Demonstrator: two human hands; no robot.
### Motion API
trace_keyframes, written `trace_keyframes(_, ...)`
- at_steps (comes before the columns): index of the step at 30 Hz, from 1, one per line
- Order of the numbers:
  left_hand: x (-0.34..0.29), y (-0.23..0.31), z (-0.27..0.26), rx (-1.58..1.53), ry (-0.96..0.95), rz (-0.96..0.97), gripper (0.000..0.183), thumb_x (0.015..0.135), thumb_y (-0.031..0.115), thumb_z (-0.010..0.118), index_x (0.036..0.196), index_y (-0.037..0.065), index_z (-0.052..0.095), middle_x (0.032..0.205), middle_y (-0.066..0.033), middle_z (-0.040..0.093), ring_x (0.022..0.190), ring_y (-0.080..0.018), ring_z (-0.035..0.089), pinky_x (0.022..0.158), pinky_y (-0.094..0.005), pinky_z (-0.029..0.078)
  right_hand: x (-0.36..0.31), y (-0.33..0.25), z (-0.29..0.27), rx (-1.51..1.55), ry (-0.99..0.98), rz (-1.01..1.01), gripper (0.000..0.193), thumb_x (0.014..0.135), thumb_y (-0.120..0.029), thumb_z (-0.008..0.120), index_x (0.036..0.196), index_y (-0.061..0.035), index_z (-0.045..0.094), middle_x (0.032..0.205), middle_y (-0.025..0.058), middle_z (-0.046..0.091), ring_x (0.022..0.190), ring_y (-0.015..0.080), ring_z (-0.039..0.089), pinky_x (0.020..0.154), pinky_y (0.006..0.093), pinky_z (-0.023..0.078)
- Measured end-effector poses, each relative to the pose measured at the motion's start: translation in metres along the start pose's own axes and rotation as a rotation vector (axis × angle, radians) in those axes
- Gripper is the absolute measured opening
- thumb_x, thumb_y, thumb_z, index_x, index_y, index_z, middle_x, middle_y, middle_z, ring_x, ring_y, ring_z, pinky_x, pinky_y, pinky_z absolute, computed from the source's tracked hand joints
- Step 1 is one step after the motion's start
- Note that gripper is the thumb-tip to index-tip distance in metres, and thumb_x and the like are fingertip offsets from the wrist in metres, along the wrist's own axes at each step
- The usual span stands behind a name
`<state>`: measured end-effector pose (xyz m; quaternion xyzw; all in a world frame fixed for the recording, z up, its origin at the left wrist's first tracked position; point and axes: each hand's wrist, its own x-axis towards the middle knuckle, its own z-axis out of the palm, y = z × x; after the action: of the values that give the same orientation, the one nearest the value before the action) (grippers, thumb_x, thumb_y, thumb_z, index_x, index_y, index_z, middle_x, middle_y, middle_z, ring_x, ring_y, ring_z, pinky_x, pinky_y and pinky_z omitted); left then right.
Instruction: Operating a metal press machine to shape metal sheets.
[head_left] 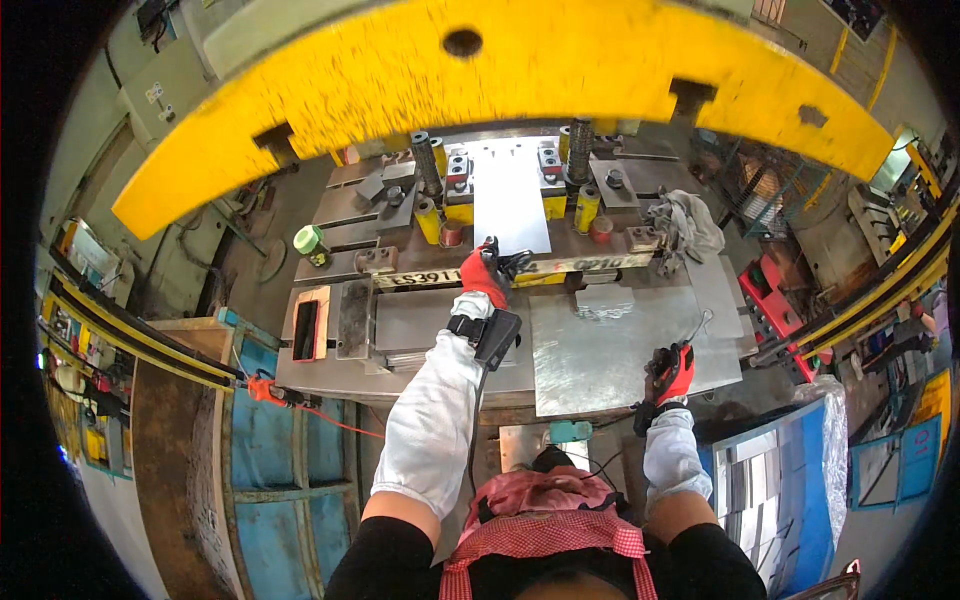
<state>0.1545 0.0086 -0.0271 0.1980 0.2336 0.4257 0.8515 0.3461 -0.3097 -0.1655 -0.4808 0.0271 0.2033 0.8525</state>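
Facing a big yellow press beam (600, 60) arching across the top, and looking beneath it onto a dark die base (575, 250). Standing at a metal table (310, 377) joined by a broad grey sheet (600, 350) lying right of centre. Seeing, farther in, a bright metal sheet (508, 195) lying flat over the die base, between the left guide post (428, 165) and the right guide post (578, 155).

Judging by the reach, placing or adjusting the bright sheet; calling, for the next move, for light, square pressure on the near edge and for fingers well out from under the beam. Running front to back along its long axis, facing one short end toward the body and the other deep between the posts.

Reaching with the left hand (484, 272) to the near left corner, parting the dark fingertips slightly; not showing whether pinching or merely touching. Holding the right hand (672, 374) above the grey sheet, curling the fingers nearly closed, seemingly around a hooked wire tool (706, 322) pointing forward.
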Motion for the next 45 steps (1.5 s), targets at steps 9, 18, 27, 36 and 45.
trace_keyframes(9, 0.021, -0.008, -0.028, 0.87, -0.406, 0.541, 0.029, 0.087, 0.019, 0.054, 0.11, 0.001, 0.058, 0.098, -0.0109, 0.063, 0.083, -0.0269, 0.063, 0.073, -0.0369, 0.054, 0.005, -0.001, -0.008, -0.062, -0.105, -0.084, 0.015, 0.085, -0.021, 0.058, 0.088, -0.0143, 0.045, 0.062, 0.0026, 0.049, 0.049, 0.016, 0.05, 0.041, 0.0317, 0.044)
trace_keyframes(18, 0.035, -0.008, -0.029, -0.054, -0.053, -0.095, 0.028, 0.09, 0.016, 0.044, 0.107, -0.004, 0.053, 0.1, -0.0195, 0.061, 0.084, -0.0348, 0.062, 0.077, -0.0439, 0.054, -0.001, -0.001, 0.003, -0.003, -0.002, -0.069, 0.027, 0.086, -0.02, 0.056, 0.108, -0.013, 0.043, 0.062, 0.005, 0.051, 0.042, 0.0166, 0.048, 0.038, 0.0319, 0.042)
trace_keyframes(27, 0.004, 0.001, -0.001, -0.047, 0.06, -0.066, 0.034, 0.092, 0.021, 0.048, 0.111, -0.006, 0.042, 0.102, -0.0278, 0.055, 0.085, -0.0436, 0.06, 0.07, -0.0469, 0.056, 0.006, 0.006, -0.006, -0.042, -0.011, -0.08, 0.023, 0.086, -0.024, 0.057, 0.1, -0.0107, 0.044, 0.063, 0.0074, 0.053, 0.042, 0.0187, 0.049, 0.038, 0.0329, 0.043)
trace_keyframes(36, 0.002, -0.01, 0.012, 0.0, 0.068, -0.018, 0.031, 0.091, 0.023, 0.05, 0.103, -0.005, 0.044, 0.091, -0.0242, 0.058, 0.073, -0.0402, 0.063, 0.064, -0.0434, 0.057, 0.007, -0.013, 0.003, -0.132, -0.061, -0.021, 0.026, 0.09, -0.031, 0.053, 0.108, -0.0126, 0.048, 0.072, 0.0063, 0.061, 0.037, 0.0099, 0.042, 0.033, 0.0225, 0.032)
trace_keyframes(45, 0.045, 0.0, -0.07, 0.264, 0.088, 0.186, 0.028, 0.09, 0.032, 0.051, 0.088, 0.004, 0.052, 0.071, -0.0129, 0.061, 0.058, -0.0212, 0.059, 0.053, -0.0327, 0.05, -0.018, -0.059, 0.309, -0.409, -1.14, 0.146, 0.034, 0.085, -0.014, 0.06, 0.116, -0.0044, 0.05, 0.085, -0.0011, 0.057, 0.07, 0.0057, 0.05, 0.06, 0.0204, 0.043)
